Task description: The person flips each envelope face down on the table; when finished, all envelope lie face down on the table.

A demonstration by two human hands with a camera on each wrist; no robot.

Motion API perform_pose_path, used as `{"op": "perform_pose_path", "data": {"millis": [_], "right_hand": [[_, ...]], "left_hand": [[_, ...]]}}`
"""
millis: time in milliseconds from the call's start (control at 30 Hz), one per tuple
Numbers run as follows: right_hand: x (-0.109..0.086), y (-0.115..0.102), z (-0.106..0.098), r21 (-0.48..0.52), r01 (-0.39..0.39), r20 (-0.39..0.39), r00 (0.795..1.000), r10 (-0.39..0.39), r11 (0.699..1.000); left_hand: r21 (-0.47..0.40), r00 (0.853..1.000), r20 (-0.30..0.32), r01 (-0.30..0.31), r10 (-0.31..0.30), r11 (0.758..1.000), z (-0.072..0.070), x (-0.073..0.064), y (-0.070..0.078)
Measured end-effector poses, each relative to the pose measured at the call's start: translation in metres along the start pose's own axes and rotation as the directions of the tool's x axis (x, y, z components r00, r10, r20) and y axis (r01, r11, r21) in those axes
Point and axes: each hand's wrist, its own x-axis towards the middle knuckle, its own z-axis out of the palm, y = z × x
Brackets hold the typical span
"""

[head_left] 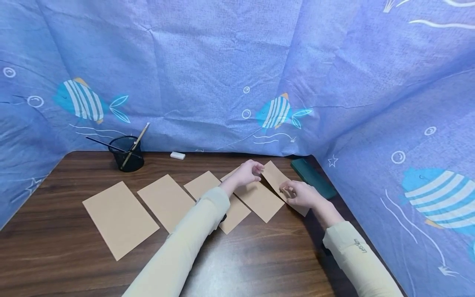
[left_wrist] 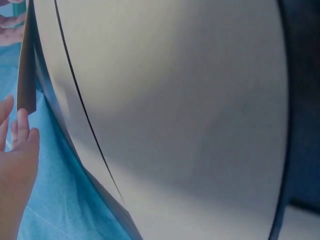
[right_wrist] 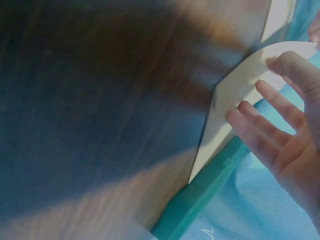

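My left hand (head_left: 246, 173) is at the far left corner of the rightmost tan paper sheet (head_left: 276, 175), its fingertips at that corner. This end of the sheet stands raised and bends upward in the right wrist view. In the left wrist view the sheet's edge (left_wrist: 26, 75) meets a fingertip of my left hand (left_wrist: 20, 155). My right hand (head_left: 304, 194) is over the sheet's middle, beside a small dark mark. The right wrist view shows my right hand (right_wrist: 290, 130) with fingers spread in front of the sheet (right_wrist: 225, 100).
More tan sheets (head_left: 120, 220) lie in a row to the left on the dark wooden table (head_left: 237, 260). A black mesh pen cup (head_left: 133, 161) with pencils and a white eraser (head_left: 177, 155) stand at the back. A green case (head_left: 313, 178) lies by the right edge, near the blue curtain (head_left: 222, 74).
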Motion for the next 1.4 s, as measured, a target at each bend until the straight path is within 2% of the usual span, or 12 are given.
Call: {"op": "perform_pose_path", "data": {"millis": [167,200,300,700,833,1067,1233,1400], "right_hand": [[-0.001,0.000,0.006,-0.089,-0.051,-0.002,0.999,0.051,0.995],[-0.001,0.000,0.007,-0.095,-0.057,-0.002,0.998,0.057,0.994],[0.000,-0.002,0.008,-0.102,-0.064,-0.006,0.998,0.064,0.993],[-0.004,-0.013,-0.005,-0.118,-0.019,0.020,1.000,0.022,0.993],[-0.007,-0.015,-0.013,-0.104,-0.016,0.022,1.000,0.018,0.994],[-0.008,-0.018,-0.027,-0.047,-0.005,0.011,1.000,0.006,0.999],[-0.008,-0.021,-0.039,-0.037,0.021,-0.025,0.999,-0.022,0.999],[-0.009,-0.026,-0.053,-0.037,0.028,-0.074,0.997,-0.031,0.999]], "left_hand": [[-0.061,1.000,0.007,-0.007,0.008,0.998,-0.001,-0.004,0.002],[-0.074,1.000,0.013,0.016,-0.015,0.997,-0.003,-0.008,0.010],[-0.089,1.000,0.001,0.012,-0.012,0.996,-0.003,-0.010,0.013],[-0.023,1.000,0.011,0.027,-0.027,0.999,-0.004,-0.012,0.011],[-0.004,1.000,-0.014,0.000,0.000,1.000,-0.004,-0.011,0.012],[0.100,0.992,-0.100,-0.061,0.071,0.993,-0.006,-0.011,0.013],[0.076,0.982,-0.160,-0.092,0.103,0.993,-0.011,-0.010,0.014],[0.053,0.976,-0.191,-0.101,0.109,0.994,-0.019,-0.009,0.023]]}}
